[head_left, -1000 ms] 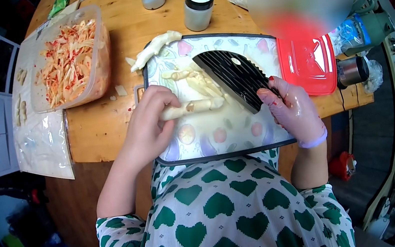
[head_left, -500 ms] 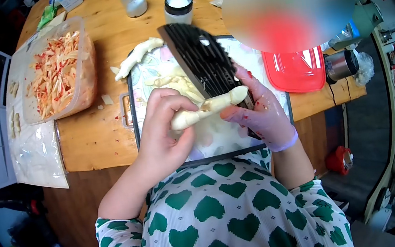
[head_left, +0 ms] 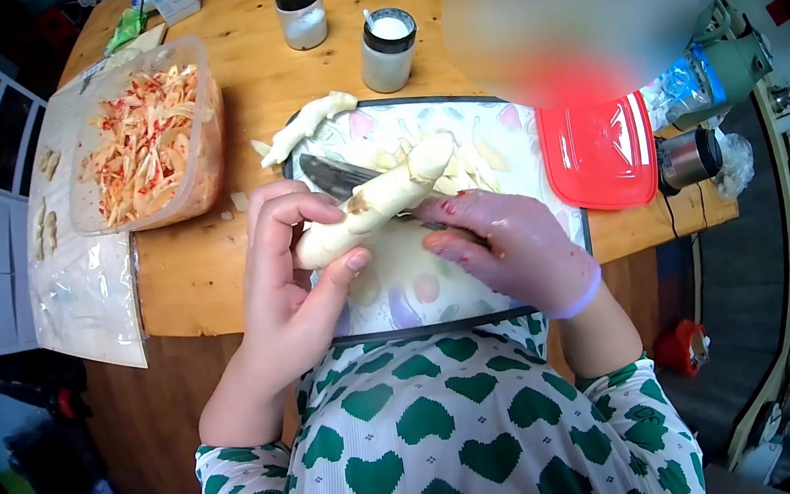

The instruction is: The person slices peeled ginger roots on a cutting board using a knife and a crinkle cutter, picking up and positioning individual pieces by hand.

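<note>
Step in hand, as judged: slicing a pale root. The left hand (head_left: 292, 271) is closed around the lower end of the pale root (head_left: 374, 204), holding it raised and tilted over the patterned cutting board (head_left: 401, 292). The right hand (head_left: 505, 242) is closed on a dark blade (head_left: 334, 175) that passes beneath the root. Keep the left fingertips back from the edge; the right hand looks wet, so grip firmly.

On the wooden surface (head_left: 206, 263), from the left: a plastic sheet (head_left: 83, 291), a clear tub of red-flecked strips (head_left: 142, 136), two white jars (head_left: 387, 46), a red lid (head_left: 599, 153). Dim room clutter surrounds the surface.
</note>
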The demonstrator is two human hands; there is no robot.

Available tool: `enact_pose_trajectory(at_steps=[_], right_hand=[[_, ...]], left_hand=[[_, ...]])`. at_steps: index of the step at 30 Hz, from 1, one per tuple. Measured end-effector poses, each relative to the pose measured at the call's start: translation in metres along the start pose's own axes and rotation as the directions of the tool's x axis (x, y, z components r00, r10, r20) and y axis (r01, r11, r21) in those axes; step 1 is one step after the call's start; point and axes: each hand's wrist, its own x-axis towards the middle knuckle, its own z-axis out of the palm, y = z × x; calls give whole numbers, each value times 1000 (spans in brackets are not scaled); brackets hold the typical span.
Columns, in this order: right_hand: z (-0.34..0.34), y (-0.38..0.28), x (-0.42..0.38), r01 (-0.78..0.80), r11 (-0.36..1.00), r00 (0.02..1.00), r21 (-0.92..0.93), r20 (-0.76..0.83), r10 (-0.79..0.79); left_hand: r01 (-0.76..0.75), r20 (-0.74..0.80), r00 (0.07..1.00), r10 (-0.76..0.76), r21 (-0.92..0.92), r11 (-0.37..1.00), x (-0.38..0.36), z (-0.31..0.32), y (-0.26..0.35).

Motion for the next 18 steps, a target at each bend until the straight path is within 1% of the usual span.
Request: enact_pose_trajectory(at_steps=[3,4,7,10,13,14,15,16,17,18], right_hand=[[16,2,4,74,950,994,-302,101,-45],[26,6,6,143,929,989,-341,26,-142],[50,27,10,228,811,961,-539,-10,-277],[49,28,7,224,814,963,-536,-7,-270],[30,23,5,169,915,962,-366,-140,-234],[19,16,3,32,997,986,-64,-163,-42],[6,6,2,-113,963,981,243,-127,147],[3,5,1,-164,857,972,489,-68,225],[-1,4,0,-211,686,953,696,-9,302],[2,7,-1,-166,519,959,839,15,282]], left_hand=[[-70,1,998,70,65,995,4,2,-5],[-83,14,996,82,100,992,5,2,-5],[-126,27,992,123,108,986,8,5,-6],[-139,34,990,136,116,983,10,8,-6],[-123,47,992,120,83,989,11,10,-6],[-120,52,992,117,75,990,11,12,-7],[-118,56,992,114,66,991,11,13,-7],[-115,61,992,111,57,992,11,15,-7],[-105,83,991,101,56,993,11,17,-8],[-97,105,990,91,55,994,12,20,-9]])
